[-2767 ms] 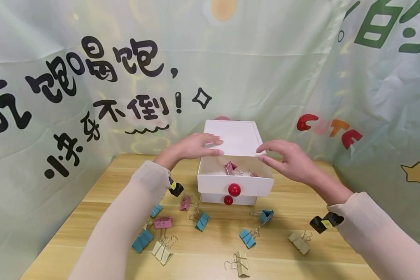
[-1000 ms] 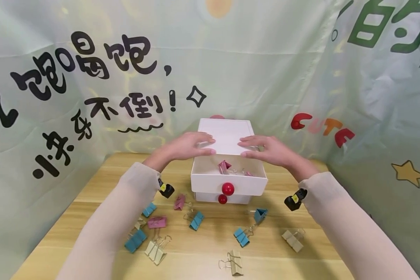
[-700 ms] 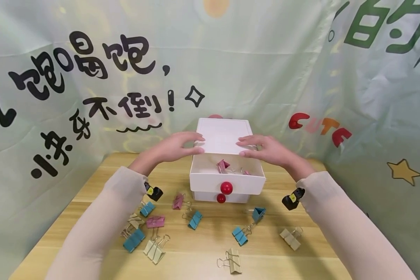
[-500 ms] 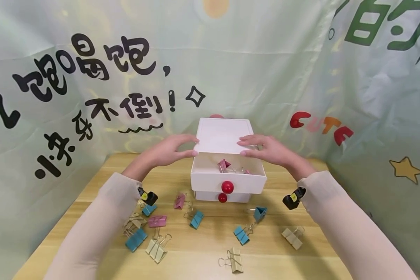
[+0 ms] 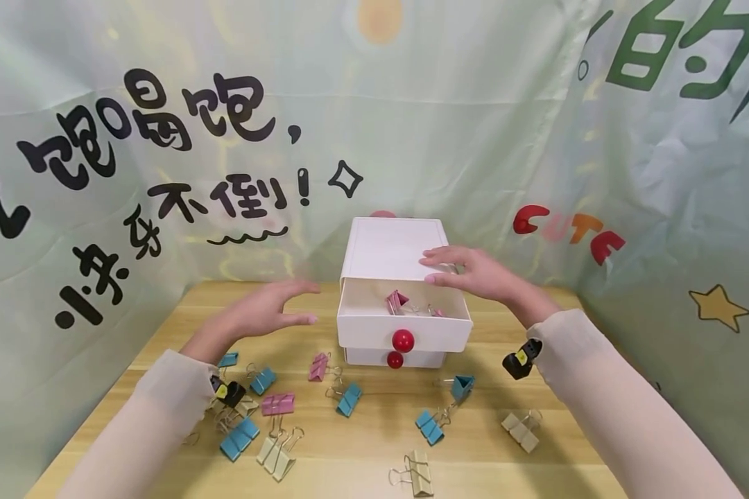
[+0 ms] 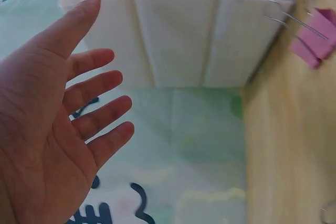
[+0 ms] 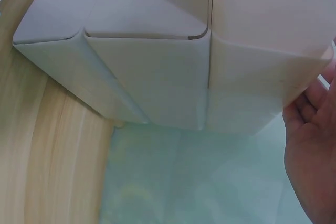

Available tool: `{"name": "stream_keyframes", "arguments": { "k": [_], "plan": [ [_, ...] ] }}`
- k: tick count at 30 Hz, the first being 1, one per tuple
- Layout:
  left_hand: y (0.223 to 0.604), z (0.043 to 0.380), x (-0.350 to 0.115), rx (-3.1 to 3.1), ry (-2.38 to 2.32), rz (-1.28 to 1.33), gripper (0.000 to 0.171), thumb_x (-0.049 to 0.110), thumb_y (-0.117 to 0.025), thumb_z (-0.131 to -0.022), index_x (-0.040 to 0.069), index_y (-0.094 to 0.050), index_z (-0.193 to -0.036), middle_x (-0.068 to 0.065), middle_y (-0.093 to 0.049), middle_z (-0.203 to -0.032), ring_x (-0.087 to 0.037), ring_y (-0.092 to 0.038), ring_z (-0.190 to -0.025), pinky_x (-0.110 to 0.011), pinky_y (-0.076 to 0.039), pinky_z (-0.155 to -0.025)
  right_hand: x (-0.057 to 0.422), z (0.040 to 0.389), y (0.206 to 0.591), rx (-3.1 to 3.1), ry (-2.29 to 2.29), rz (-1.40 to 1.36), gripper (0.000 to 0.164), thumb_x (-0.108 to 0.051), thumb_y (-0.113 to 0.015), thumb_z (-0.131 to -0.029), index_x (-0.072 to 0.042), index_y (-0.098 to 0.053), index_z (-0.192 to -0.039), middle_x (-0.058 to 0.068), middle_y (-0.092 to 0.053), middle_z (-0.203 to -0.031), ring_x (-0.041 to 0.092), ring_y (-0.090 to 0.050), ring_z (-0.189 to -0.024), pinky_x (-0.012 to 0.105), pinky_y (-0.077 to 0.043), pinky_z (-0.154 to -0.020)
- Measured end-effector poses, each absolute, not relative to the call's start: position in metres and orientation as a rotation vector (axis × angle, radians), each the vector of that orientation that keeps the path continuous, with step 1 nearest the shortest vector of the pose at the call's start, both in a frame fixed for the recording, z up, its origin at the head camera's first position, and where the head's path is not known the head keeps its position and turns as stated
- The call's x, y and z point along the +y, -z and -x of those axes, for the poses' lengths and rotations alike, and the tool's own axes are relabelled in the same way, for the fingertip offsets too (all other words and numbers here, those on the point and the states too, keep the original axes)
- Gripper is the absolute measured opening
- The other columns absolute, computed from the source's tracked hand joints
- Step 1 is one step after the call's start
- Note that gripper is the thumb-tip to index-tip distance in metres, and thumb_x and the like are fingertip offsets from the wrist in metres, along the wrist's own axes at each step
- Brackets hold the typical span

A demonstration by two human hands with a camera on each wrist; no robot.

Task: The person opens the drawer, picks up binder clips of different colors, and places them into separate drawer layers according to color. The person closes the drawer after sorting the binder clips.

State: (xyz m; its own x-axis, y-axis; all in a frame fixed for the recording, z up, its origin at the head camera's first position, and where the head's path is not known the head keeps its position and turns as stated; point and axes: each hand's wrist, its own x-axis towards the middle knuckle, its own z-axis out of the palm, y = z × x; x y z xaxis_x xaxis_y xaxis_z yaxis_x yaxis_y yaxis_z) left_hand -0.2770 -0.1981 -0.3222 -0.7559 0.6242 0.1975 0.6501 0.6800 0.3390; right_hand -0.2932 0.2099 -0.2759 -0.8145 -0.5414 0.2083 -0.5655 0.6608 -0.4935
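A white two-drawer box (image 5: 393,246) with red knobs stands at the back of the table. Its upper drawer (image 5: 374,333) is pulled out, and a pink binder clip (image 5: 396,301) plus small metal and pink parts show inside. My right hand (image 5: 474,277) rests at the box's top right front edge, thumb and fingers extended; in the right wrist view the box side hides some of its fingers. Left of the box, my left hand (image 5: 259,312) is in the air with spread fingers, palm toward the box and holding nothing; the left wrist view shows this hand (image 6: 58,119) apart from the box.
Several binder clips lie scattered on the wooden table (image 5: 349,464): blue ones (image 5: 349,400), pink ones (image 5: 278,404) and cream ones (image 5: 521,431), many grouped under the left forearm. A printed cloth (image 5: 474,138) hangs behind and at both sides.
My left hand has come off the box top and moved left and down. My right hand, earlier at the box's right edge, moved inward onto the top and has stayed there. The upper drawer remains out.
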Motion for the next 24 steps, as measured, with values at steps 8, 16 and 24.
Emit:
{"name": "stream_keyframes", "arguments": {
  "k": [8, 16, 24],
  "plan": [
    [0.347, 0.274, -0.206, -2.854, 0.578, 1.106, 0.073, 0.063, -0.061, -0.087, 0.014, -0.053, -0.14, -0.005, -0.051, -0.143, -0.029, -0.045, -0.133, -0.05, -0.035, -0.109, 0.212, 0.295, 0.274, -2.835, -0.858, -0.921, 0.054, -0.051, -0.067, -0.089, -0.021, -0.063, -0.134, -0.003, -0.049, -0.146, 0.025, -0.039, -0.136, 0.054, -0.037, -0.105],
    [0.371, 0.271, -0.206, -2.924, 0.585, 1.163, 0.08, 0.068, -0.063, -0.081, 0.014, -0.055, -0.139, -0.003, -0.054, -0.14, -0.029, -0.047, -0.131, -0.049, -0.036, -0.108, 0.21, 0.294, 0.273, -2.826, -0.864, -0.931, 0.054, -0.05, -0.067, -0.089, -0.02, -0.062, -0.134, -0.001, -0.05, -0.145, 0.026, -0.041, -0.136, 0.055, -0.037, -0.105],
    [0.39, 0.271, -0.202, -2.981, 0.607, 1.203, 0.072, 0.049, -0.077, -0.08, 0.013, -0.055, -0.138, -0.004, -0.054, -0.14, -0.029, -0.047, -0.131, -0.05, -0.036, -0.108, 0.209, 0.296, 0.276, -2.847, -0.84, -0.869, 0.061, -0.053, -0.068, -0.087, -0.022, -0.058, -0.138, -0.001, -0.051, -0.144, 0.025, -0.04, -0.136, 0.052, -0.033, -0.109]
  ]
}}
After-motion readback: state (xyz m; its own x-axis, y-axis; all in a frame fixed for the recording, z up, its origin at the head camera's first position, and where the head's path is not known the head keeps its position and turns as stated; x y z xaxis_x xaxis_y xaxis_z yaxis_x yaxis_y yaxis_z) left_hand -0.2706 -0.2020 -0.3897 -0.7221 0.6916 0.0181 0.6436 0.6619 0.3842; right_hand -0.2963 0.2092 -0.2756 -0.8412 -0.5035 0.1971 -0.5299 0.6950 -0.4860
